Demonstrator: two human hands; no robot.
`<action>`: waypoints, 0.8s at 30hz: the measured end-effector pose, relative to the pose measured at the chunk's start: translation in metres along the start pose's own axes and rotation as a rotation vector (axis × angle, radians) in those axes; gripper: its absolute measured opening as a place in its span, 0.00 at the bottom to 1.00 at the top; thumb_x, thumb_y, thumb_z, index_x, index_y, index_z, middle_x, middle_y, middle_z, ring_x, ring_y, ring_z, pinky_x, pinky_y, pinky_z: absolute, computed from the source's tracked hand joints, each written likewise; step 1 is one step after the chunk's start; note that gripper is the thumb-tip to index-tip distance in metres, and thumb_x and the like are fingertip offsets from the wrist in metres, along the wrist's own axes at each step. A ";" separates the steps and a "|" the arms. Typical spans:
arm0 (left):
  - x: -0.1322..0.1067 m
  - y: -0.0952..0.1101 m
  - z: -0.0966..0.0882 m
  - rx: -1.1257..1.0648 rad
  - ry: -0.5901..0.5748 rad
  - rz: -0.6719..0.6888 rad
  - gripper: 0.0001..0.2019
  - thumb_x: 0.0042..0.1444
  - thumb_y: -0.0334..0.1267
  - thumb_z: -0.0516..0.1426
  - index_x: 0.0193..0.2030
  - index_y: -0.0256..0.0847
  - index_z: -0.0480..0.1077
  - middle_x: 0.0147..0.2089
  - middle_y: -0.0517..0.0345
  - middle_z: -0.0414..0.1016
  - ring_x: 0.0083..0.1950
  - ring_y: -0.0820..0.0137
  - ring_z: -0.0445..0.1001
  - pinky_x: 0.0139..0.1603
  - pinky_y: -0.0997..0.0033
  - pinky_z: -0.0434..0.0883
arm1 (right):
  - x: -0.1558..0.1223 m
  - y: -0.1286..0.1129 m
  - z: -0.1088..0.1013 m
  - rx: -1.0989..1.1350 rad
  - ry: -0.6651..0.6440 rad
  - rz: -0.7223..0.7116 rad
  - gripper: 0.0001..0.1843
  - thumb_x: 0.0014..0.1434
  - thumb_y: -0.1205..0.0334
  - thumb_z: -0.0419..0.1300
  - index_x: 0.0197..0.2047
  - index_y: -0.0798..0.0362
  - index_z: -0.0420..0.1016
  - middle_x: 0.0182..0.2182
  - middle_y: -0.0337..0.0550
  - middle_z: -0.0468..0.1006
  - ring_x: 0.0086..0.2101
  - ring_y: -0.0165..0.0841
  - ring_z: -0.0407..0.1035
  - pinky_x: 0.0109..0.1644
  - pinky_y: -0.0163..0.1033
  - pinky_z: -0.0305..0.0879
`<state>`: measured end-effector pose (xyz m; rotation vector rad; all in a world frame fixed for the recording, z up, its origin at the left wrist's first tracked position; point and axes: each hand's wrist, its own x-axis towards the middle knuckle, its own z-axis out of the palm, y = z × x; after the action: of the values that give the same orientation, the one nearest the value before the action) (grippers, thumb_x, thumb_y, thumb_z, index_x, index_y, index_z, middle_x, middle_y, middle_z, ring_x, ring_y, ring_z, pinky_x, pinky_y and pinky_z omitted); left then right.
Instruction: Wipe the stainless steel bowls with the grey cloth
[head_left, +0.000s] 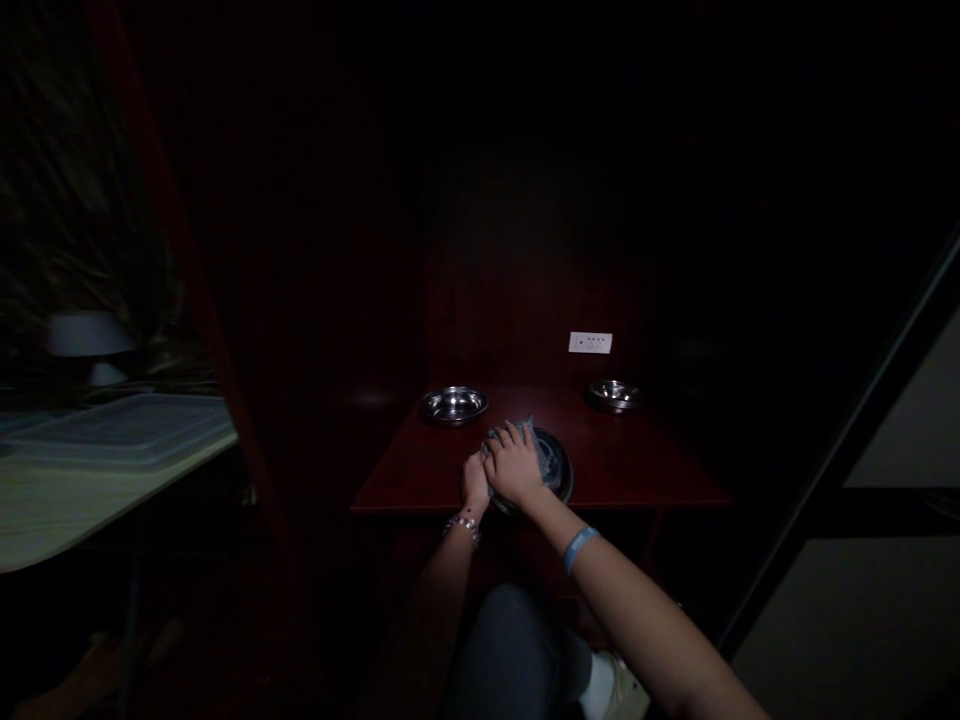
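Note:
A round, dark, shiny plate (562, 470) is at the front edge of the dark red desk, partly covered by my hands. My right hand (515, 466) lies over a bluish-grey cloth (529, 434) and presses it against the plate's left part. At the plate's left rim my left hand (475, 480) is closed, its fingertips largely hidden behind the right hand and cloth. Farther back on the desk, a shiny steel dish (454, 405) sits to the left. A stack of small steel dishes (615, 394) stands to the right.
The dark red desk (420, 470) has tall panels around it. A white power socket (590, 343) is on the back panel. On the left, a pale table (90, 500) bears clear plastic lids (142, 425), with a white lamp (90, 335) behind. My knee (510, 640) is below the desk.

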<state>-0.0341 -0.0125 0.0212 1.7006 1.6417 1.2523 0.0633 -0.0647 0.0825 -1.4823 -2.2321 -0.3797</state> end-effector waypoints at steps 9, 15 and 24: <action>-0.002 0.005 0.003 0.011 0.036 -0.112 0.26 0.69 0.42 0.40 0.40 0.33 0.76 0.43 0.37 0.80 0.42 0.63 0.79 0.39 0.71 0.67 | 0.028 0.036 -0.010 0.076 -0.154 0.031 0.23 0.69 0.50 0.47 0.58 0.48 0.73 0.56 0.48 0.75 0.57 0.38 0.66 0.69 0.49 0.42; -0.002 0.008 0.005 0.011 0.062 -0.115 0.26 0.69 0.42 0.40 0.37 0.34 0.77 0.42 0.36 0.80 0.42 0.62 0.78 0.42 0.69 0.67 | 0.017 0.092 -0.016 0.439 -0.131 0.050 0.22 0.69 0.51 0.49 0.60 0.46 0.72 0.57 0.41 0.75 0.56 0.35 0.69 0.62 0.41 0.61; -0.003 0.007 0.004 -0.018 0.092 -0.124 0.23 0.68 0.43 0.43 0.37 0.36 0.76 0.40 0.39 0.79 0.43 0.62 0.77 0.43 0.68 0.67 | -0.062 0.092 0.028 0.662 0.370 0.180 0.28 0.69 0.48 0.44 0.63 0.54 0.68 0.65 0.52 0.64 0.65 0.39 0.57 0.67 0.52 0.55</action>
<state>-0.0265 -0.0158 0.0237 1.5261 1.7546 1.2984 0.1630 -0.0658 0.0262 -1.1241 -1.6791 0.1330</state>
